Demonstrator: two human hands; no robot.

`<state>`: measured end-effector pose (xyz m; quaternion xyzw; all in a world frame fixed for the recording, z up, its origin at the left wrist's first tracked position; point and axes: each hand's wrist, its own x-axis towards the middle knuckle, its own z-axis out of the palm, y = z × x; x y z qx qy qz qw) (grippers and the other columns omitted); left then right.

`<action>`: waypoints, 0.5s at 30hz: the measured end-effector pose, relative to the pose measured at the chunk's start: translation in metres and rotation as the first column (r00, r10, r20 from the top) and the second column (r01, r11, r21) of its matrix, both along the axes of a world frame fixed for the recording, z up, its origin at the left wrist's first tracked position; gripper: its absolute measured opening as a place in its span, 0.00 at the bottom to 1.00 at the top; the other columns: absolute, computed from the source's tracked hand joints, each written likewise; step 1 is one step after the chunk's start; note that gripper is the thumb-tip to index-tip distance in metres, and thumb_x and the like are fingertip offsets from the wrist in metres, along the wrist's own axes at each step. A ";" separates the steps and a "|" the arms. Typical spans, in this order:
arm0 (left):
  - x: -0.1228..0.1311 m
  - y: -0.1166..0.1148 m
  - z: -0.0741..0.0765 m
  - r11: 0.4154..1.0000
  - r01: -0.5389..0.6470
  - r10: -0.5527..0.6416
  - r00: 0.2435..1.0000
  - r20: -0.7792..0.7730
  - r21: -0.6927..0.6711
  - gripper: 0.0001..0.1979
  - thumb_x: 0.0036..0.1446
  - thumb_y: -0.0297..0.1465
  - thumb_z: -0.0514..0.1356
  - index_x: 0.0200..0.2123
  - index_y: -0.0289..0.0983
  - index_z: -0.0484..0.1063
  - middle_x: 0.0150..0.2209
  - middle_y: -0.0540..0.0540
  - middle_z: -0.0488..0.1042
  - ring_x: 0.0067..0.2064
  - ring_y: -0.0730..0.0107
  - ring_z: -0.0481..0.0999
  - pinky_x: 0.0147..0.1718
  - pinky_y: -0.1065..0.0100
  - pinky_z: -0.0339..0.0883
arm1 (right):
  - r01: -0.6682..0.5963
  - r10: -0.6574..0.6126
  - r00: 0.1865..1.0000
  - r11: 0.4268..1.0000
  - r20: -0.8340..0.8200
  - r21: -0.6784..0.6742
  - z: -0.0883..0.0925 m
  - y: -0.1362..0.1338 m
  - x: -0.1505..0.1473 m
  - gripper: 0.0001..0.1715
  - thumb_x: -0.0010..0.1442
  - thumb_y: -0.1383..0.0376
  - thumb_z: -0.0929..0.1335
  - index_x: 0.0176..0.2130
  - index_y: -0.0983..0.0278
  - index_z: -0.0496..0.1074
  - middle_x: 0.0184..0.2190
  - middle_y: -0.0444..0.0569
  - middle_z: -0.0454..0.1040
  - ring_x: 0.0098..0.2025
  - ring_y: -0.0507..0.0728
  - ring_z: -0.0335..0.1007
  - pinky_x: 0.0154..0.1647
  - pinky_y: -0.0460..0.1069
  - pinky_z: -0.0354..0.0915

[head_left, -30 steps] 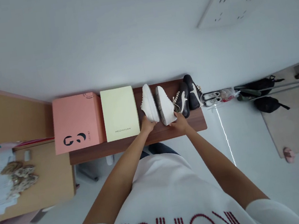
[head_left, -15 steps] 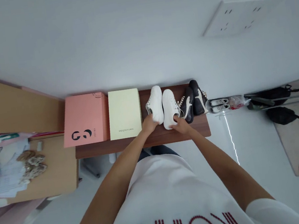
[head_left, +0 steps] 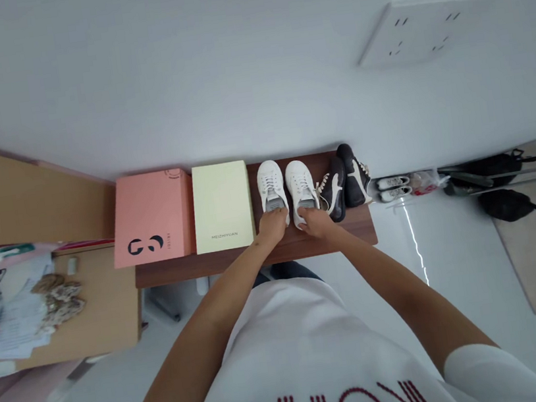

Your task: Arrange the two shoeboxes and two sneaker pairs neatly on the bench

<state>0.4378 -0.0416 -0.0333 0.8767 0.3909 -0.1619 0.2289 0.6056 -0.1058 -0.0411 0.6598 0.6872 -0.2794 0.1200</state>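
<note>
Two white shoes: Right of the pale yellow box (head_left: 221,206), you had the left white shoe (head_left: 270,179) and, just beyond it, the right white shoe (head_left: 299,180). Both stood upright over the brown bench (head_left: 360,234), toes toward the wall (head_left: 229,66), with a narrow gap between them. You could not tell whether the soles bore fully on the bench.

Left hand: Your left hand (head_left: 274,225) gripped the heel end of the left white shoe, right of the pale yellow box.

Right hand: Your right hand (head_left: 315,222) gripped the heel end of the right white shoe, farther right of that box.

Pink box: Your pink box (head_left: 147,211), marked with a dark logo, sat just left of the pale yellow box.

Dark shoes: Beyond the white pair, right of the pale yellow box, you had two dark shoes (head_left: 353,181) with pale stripes, set close together.

Socket plate: Your socket plate (head_left: 428,30) was mounted on the wall, above and well right of the pale yellow box.

Desk: Well left of the pale yellow box, your desk (head_left: 108,320) carried papers and patterned fabric bunches (head_left: 63,302).
</note>
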 end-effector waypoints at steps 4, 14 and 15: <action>0.002 0.001 -0.003 1.000 -0.014 0.014 0.999 -0.029 -0.008 0.12 0.66 0.24 0.56 0.51 0.34 0.71 0.49 0.35 0.78 0.53 0.52 0.79 0.54 0.57 0.67 | -0.009 0.009 0.999 1.000 0.033 -0.009 -0.003 0.008 -0.010 0.16 0.69 0.61 0.65 0.54 0.64 0.67 0.52 0.60 0.78 0.54 0.64 0.75 0.50 0.51 0.66; 0.000 0.003 -0.010 0.999 -0.032 0.031 0.999 -0.026 -0.009 0.13 0.65 0.22 0.55 0.51 0.33 0.72 0.48 0.35 0.78 0.53 0.53 0.78 0.56 0.58 0.65 | -0.007 0.008 0.998 1.000 0.065 -0.019 -0.010 0.019 -0.017 0.16 0.70 0.62 0.64 0.55 0.65 0.67 0.53 0.61 0.78 0.54 0.64 0.76 0.52 0.52 0.68; 0.000 0.002 -0.010 0.999 -0.036 0.035 0.999 -0.024 -0.012 0.13 0.65 0.22 0.55 0.51 0.33 0.72 0.48 0.35 0.78 0.53 0.53 0.78 0.56 0.58 0.65 | -0.003 0.005 0.998 1.000 0.066 -0.025 -0.010 0.019 -0.018 0.16 0.70 0.62 0.64 0.55 0.65 0.67 0.53 0.61 0.78 0.55 0.64 0.76 0.52 0.52 0.68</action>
